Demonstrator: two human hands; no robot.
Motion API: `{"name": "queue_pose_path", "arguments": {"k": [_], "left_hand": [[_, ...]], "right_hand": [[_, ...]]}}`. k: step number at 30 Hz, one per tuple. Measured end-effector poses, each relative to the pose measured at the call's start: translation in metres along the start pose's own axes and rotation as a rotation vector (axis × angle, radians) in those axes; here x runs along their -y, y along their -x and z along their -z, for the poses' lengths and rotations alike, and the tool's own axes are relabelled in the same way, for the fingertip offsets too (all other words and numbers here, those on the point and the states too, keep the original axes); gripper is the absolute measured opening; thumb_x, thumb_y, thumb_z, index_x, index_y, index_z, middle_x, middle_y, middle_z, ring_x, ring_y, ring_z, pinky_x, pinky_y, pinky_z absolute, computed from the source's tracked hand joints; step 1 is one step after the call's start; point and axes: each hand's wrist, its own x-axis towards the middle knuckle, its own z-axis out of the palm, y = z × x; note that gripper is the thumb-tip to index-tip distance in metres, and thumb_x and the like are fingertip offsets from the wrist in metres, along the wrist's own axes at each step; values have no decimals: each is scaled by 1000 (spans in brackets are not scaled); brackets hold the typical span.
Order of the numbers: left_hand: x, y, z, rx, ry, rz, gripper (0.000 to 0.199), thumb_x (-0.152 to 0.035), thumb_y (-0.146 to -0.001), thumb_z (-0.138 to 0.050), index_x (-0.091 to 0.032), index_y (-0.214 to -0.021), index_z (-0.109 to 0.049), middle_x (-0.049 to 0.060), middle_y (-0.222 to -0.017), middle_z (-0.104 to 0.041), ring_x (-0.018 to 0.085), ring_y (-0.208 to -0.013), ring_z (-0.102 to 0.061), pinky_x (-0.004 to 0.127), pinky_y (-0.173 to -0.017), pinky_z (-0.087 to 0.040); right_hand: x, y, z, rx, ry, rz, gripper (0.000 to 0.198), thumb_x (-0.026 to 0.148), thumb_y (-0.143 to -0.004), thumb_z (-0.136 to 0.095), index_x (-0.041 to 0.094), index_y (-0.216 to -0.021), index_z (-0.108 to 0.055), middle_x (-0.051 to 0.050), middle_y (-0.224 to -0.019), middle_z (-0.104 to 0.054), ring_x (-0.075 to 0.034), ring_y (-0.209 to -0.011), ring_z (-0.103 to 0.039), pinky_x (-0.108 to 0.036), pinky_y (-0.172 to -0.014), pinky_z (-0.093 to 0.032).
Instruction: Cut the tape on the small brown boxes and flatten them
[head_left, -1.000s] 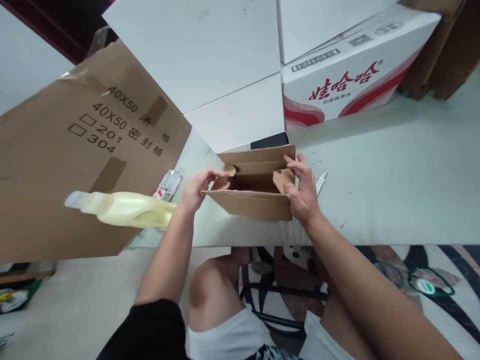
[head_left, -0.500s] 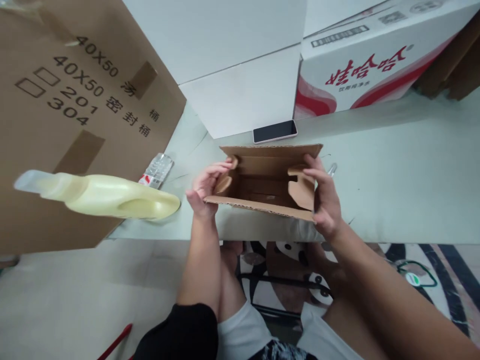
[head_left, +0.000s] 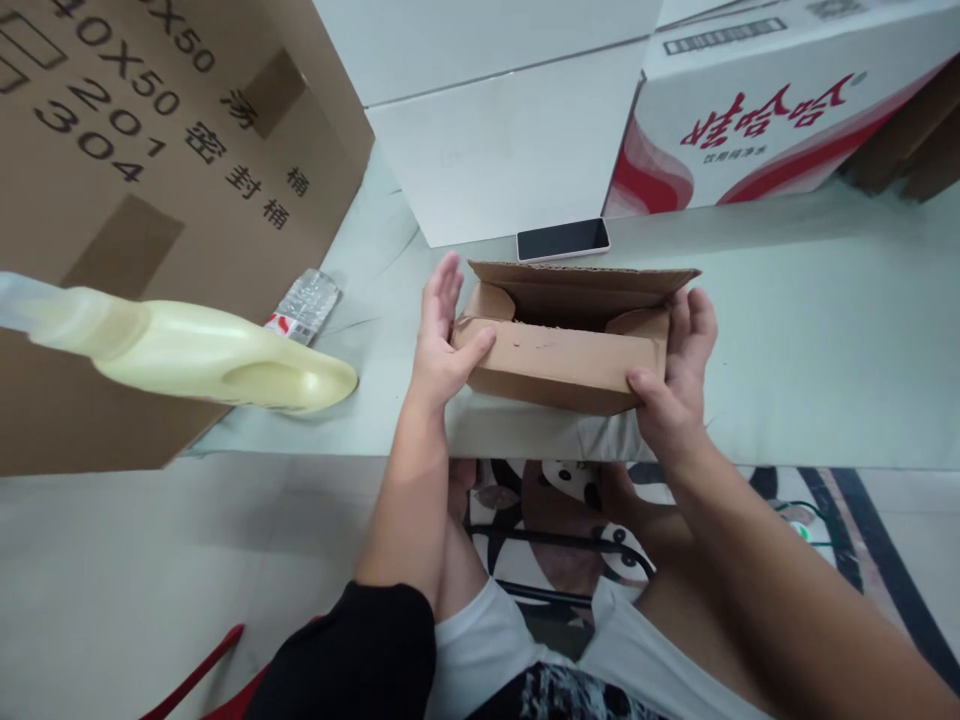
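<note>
A small brown cardboard box stands near the table's front edge, held between both hands. Its near flap is folded down over part of the opening, while the far flap still stands up. My left hand grips the left end, thumb on the near flap and fingers pointing up along the side. My right hand is wrapped round the right end with its thumb on the front corner. The side flaps are partly tucked inward, and the inside is dark.
Behind the box lies a phone against white cartons. A pale yellow bottle stands at the left, near a crumpled clear plastic packet and a large brown carton. The table's front edge runs just below.
The near flap has gone from standing up to folded down over the opening. My left thumb has moved onto it. The view has shifted slightly.
</note>
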Motion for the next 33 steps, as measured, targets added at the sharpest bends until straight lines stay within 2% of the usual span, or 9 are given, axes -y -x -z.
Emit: {"name": "queue_pose_path", "arguments": {"k": [3, 7, 12, 15, 17, 20, 24, 27, 33], "left_hand": [[-3, 0, 1, 34, 31, 18, 75, -67, -73, -78, -33, -136, -56, 9, -136, -63, 33, -138, -53, 52, -119, -38], [-3, 1, 2, 39, -17, 40, 39, -61, -79, -75, -27, -97, -77, 6, -110, -71, 31, -132, -59, 51, -121, -37], [15, -1, 16, -106, 62, 172, 26, -51, -77, -78, -25, -83, -79, 4, -110, -75, 29, -127, -63, 52, -119, -40], [31, -4, 29, -266, 104, 319, 25, -47, -81, -70, -23, -85, -76, 3, -115, -75, 28, -126, -63, 48, -109, -48], [39, -4, 32, -282, 100, 376, 29, -48, -85, -62, -22, -87, -73, 3, -115, -75, 27, -125, -63, 44, -101, -52], [44, 0, 21, -231, 106, 547, 30, -51, -84, -62, -23, -91, -70, 4, -101, -78, 27, -111, -70, 40, -83, -57], [37, 11, -10, -101, 210, 806, 49, -67, -84, -56, -21, -94, -68, 8, -87, -77, 27, -89, -74, 36, -66, -57], [26, 15, -30, 47, 343, 843, 67, -79, -87, -45, -20, -106, -69, 11, -98, -77, 27, -94, -73, 36, -69, -59], [17, 16, -46, 307, 367, 1083, 57, -71, -91, -51, -20, -107, -71, 14, -97, -78, 26, -86, -76, 29, -57, -54]], "right_hand": [[-4, -2, 2, 6, 5, 23, 85, 75, -90, -45, 37, -158, -12, -11, -163, -26, -37, -153, -29, -63, -119, -34], [-12, 1, 4, -32, 19, 56, 67, 78, -90, -39, 32, -138, -49, -10, -158, -36, -39, -149, -34, -63, -118, -33], [-43, 7, -4, -177, -153, -185, 59, 71, -96, -32, 32, -139, -45, -11, -147, -51, -30, -135, -53, -51, -104, -49], [-49, 6, -10, 6, -273, -321, 58, 67, -99, -30, 27, -137, -48, -10, -123, -69, -26, -113, -67, -46, -94, -54], [-42, 4, -13, 130, -384, -273, 65, 68, -99, -29, 27, -148, -37, -10, -122, -71, -25, -107, -70, -47, -93, -55], [-27, 1, -14, 154, -423, -130, 70, 70, -99, -25, 30, -157, -25, -12, -147, -58, -27, -129, -61, -50, -103, -50], [-22, 0, -10, 160, -312, -62, 73, 75, -95, -31, 31, -152, -41, -9, -168, -30, -29, -154, -32, -55, -117, -38], [-29, 0, -4, 111, -282, -70, 71, 74, -95, -33, 30, -150, -44, -9, -167, -31, -29, -155, -30, -55, -120, -35], [-26, 0, 8, -40, -181, -22, 56, 62, -99, -38, 28, -141, -53, -8, -164, -36, -28, -154, -31, -53, -125, -29]]}}
